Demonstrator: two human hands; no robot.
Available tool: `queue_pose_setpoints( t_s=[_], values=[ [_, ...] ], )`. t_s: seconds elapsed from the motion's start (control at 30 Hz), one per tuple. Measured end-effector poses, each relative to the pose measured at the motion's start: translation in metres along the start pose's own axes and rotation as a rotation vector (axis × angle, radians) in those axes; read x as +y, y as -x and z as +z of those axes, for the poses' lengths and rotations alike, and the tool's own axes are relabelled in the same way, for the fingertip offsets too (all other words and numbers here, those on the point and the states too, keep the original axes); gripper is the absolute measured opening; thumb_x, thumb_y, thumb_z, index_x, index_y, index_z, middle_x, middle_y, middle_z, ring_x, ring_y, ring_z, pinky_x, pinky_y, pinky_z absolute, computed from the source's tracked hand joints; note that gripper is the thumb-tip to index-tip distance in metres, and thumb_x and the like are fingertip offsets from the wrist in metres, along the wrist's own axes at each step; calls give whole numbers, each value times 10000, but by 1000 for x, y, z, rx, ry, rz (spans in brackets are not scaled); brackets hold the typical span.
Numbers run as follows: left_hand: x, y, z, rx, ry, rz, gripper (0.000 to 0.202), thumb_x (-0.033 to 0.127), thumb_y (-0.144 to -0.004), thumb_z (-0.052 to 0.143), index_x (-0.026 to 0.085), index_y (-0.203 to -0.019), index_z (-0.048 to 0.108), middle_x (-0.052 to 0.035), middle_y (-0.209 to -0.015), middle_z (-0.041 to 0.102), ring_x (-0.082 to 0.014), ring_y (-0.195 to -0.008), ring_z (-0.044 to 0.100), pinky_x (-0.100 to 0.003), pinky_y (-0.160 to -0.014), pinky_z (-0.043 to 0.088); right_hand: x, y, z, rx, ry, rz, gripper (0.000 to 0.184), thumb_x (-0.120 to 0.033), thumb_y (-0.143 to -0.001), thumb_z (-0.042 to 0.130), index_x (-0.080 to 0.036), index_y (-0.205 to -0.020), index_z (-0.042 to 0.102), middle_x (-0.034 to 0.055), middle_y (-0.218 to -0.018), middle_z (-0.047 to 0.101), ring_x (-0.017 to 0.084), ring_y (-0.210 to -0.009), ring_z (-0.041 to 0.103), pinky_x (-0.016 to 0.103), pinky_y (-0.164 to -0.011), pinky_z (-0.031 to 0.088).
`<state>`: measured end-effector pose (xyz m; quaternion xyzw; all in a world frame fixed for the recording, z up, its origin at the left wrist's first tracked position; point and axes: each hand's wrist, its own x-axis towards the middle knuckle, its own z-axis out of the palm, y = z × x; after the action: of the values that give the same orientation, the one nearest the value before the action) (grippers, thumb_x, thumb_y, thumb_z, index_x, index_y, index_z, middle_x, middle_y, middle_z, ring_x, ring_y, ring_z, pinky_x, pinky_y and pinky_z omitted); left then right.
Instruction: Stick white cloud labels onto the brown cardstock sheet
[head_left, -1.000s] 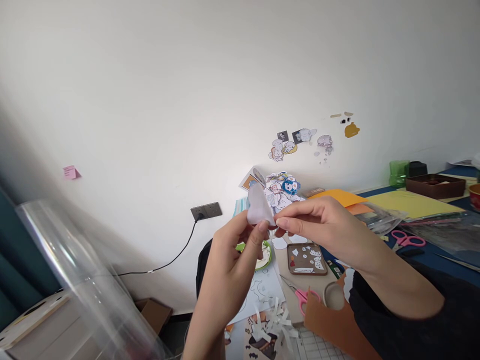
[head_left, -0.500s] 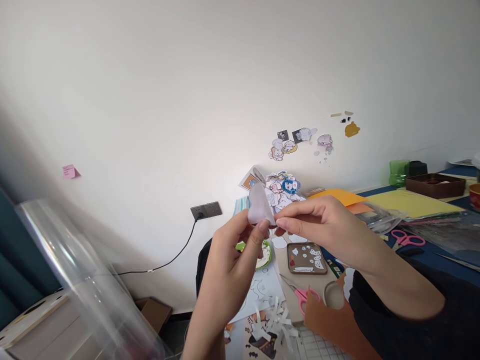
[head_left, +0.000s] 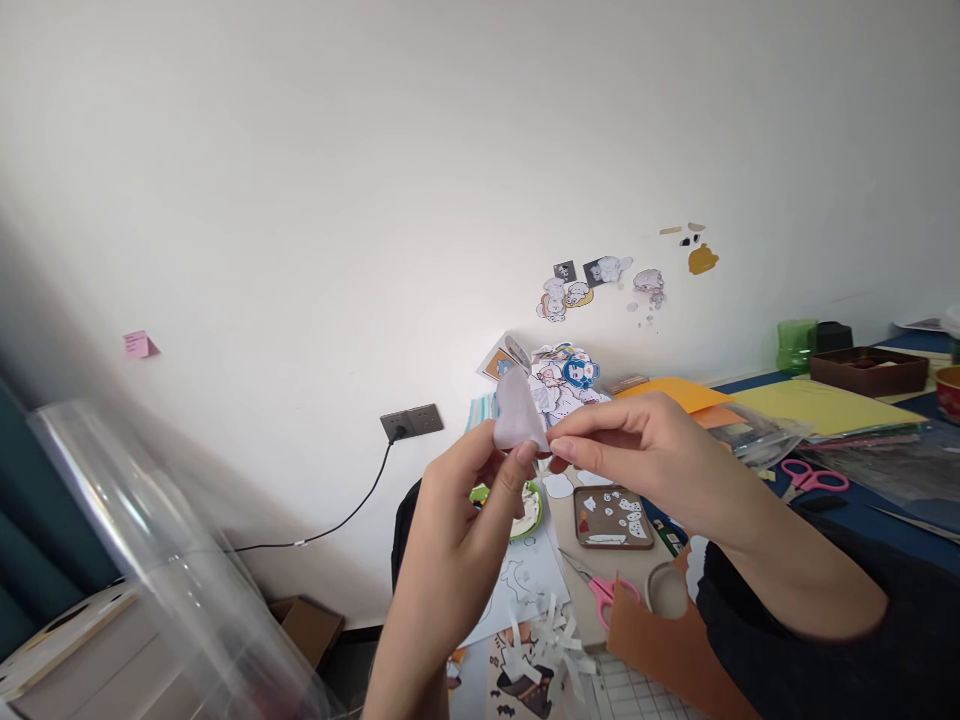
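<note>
Paper [head_left: 517, 412] rises above the fingers, long axis near upright; the left hand [head_left: 465, 505], covering more of it, grips its lower edge, the right hand [head_left: 660, 455] pinching the lower right corner.

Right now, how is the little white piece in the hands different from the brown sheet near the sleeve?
Colour: the white piece is pale, while the brown sheet is orange-brown.
Size: the white piece is small, while the brown sheet looks much bigger.
Place: the white piece is held up in the left hand, while the brown sheet is lower down, partly over pink scissors.
Same: both look thin.
</note>
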<state>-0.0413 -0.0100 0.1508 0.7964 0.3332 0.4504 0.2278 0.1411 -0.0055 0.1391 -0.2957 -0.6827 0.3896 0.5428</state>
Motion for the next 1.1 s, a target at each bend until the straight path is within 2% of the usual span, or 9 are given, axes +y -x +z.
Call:
queue_pose_setpoints(
  t_s=[0.17,0.27,0.37,0.57,0.7,0.8,0.9,1.0,1.1],
  values=[
    [1,0,0,1,-11,-14,244,370,-944,483,217,-768,553,44,-659,503,-88,-612,438,-221,-511,334,-4,1,2,28,111,-18,159,-298,-853,611,-247,-842,761,-15,-799,713,135,-798,640,227,-723,504],
    [0,0,0,10,-34,-36,274,391,-941,478,208,-742,522,38,-644,483,-97,-608,421,-232,-511,324,-8,4,5,87,263,-56,175,-265,-854,580,-222,-767,726,-10,-751,689,139,-725,608,237,-625,472],
    [-1,-1,0,12,-56,-46,282,404,-939,474,207,-739,507,34,-637,467,-106,-607,413,-243,-515,317,-10,5,10,149,400,-145,173,-209,-840,558,-212,-723,686,-11,-680,656,139,-646,575,255,-564,438],
    [-3,-3,2,25,-70,-61,289,411,-933,474,206,-731,499,31,-627,445,-112,-604,403,-242,-513,314,-2,3,16,311,663,-402,157,-107,-800,529,-194,-732,642,3,-697,677,136,-636,592,277,-626,453],
    [-2,-4,0,72,-114,-73,288,417,-916,488,203,-725,512,33,-614,437,-111,-583,395,-237,-496,302,3,1,3,468,889,-519,163,-96,-805,511,-184,-750,637,34,-715,689,160,-663,616,290,-628,453],
    [-2,-5,-4,114,-246,-105,278,403,-904,495,199,-716,520,26,-620,479,-114,-575,416,-243,-499,298,6,-2,-17,619,1034,-498,153,-131,-817,516,-188,-750,640,50,-720,699,183,-675,635,304,-622,448],
    [-4,-7,-8,224,-354,-155,224,366,-888,504,196,-750,552,16,-634,526,-122,-574,453,-248,-494,292,7,-7,-34,698,1064,-420,131,-165,-805,535,-187,-754,654,63,-755,716,201,-690,651,318,-626,448],
    [-6,-9,-14,344,-330,-191,199,356,-865,528,198,-751,565,24,-602,505,-122,-559,448,-241,-480,289,11,-15,-32,563,971,-243,116,-176,-774,557,-198,-718,656,47,-732,714,196,-666,643,319,-628,453],
    [-8,-10,-20,368,-244,-196,221,384,-854,545,202,-729,558,40,-560,457,-119,-553,435,-228,-494,333,28,-21,-5,121,944,-72,191,-134,-790,500,-204,-737,669,43,-772,714,185,-695,642,305,-629,452]
  ],
)
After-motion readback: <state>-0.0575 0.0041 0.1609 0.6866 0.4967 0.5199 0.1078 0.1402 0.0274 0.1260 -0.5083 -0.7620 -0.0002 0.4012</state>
